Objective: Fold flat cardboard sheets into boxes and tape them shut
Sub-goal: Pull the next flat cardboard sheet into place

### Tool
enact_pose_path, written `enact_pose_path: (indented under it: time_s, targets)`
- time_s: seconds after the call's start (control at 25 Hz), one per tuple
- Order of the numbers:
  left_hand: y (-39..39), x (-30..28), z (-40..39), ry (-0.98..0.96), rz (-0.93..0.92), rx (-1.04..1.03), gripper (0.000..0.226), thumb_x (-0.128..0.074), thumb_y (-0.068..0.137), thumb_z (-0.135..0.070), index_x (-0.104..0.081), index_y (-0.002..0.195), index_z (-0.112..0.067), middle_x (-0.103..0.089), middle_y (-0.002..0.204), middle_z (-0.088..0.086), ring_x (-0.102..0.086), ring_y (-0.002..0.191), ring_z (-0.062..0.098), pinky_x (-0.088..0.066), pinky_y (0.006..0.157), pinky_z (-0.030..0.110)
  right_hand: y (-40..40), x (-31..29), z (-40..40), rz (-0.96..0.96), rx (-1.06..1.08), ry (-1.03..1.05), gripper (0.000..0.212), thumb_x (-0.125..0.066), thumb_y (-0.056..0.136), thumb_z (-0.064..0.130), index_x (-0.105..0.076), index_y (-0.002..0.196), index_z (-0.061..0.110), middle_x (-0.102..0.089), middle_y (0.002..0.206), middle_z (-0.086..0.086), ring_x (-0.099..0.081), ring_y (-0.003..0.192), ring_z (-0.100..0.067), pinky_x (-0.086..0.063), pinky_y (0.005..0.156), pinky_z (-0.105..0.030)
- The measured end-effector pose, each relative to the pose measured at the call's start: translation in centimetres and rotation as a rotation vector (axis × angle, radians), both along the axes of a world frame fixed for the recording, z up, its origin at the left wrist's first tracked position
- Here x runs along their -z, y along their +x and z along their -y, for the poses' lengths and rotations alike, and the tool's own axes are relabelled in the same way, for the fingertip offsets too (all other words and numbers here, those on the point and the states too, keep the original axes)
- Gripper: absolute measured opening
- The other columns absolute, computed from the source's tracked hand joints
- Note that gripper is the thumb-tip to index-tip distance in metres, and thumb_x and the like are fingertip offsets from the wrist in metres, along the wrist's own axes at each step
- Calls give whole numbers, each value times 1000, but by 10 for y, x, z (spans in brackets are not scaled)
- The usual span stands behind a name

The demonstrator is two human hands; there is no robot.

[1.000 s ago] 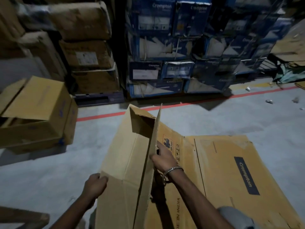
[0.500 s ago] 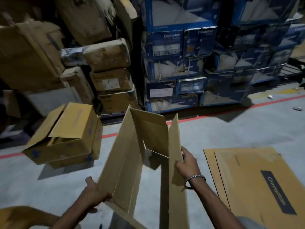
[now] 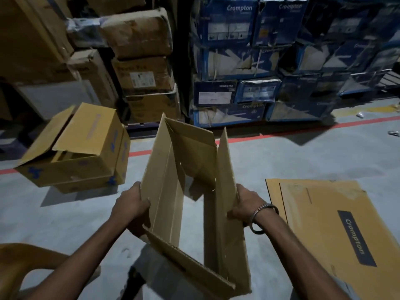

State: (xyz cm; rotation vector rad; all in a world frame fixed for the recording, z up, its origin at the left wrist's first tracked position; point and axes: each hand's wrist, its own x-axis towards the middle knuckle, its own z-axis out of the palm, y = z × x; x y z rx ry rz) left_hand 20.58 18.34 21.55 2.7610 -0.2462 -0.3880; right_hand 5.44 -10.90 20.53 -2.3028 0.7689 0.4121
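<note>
Cardboard box [image 3: 173, 191] open between both gripping hands

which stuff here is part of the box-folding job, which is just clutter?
In the job: opened carton held by left hand and right hand; flat sheets; folded yellow box.
Lying about: blue Crompton stock; brown stacked cartons; floor scraps.

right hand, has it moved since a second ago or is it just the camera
Yes. The right hand was over the flat Crompton sheets on the floor; now it sits left of them, gripping the opened box's right wall.
</note>
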Motion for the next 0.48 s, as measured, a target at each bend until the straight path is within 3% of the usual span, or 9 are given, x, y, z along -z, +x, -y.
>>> enact_pose_path:
  time_s: [0.12,0.24,0.48]
  targets:
    - [-8,-7,-3,-13,-24,-3,46,-71,95,-24,-54,136,-14,-67,129,13,-64,114,34,-53,92,42,-2,-2,-4,20,35,-195,44,-74,85,20,-47,119,18,-61,110,-10,-65,95,-32,-62,82,-46]
    - [-29,-15,-13,-30,-62,-27,45,-70,95,-20,-54,137,-14,-66,131,13,-65,113,32,-52,88,39,-6,2,1,111,127,-262,39,-71,87,19,-48,119,17,-64,104,-10,-65,93,-33,-60,80,-44]
    - [-80,-7,-48,-106,-83,-100,38,-66,97,-18,-54,133,-16,-68,126,12,-60,96,23,-52,80,36,-6,-2,28,301,265,-54,53,-76,91,26,-55,139,17,-71,119,-13,-68,102,-33,-56,84,-38]
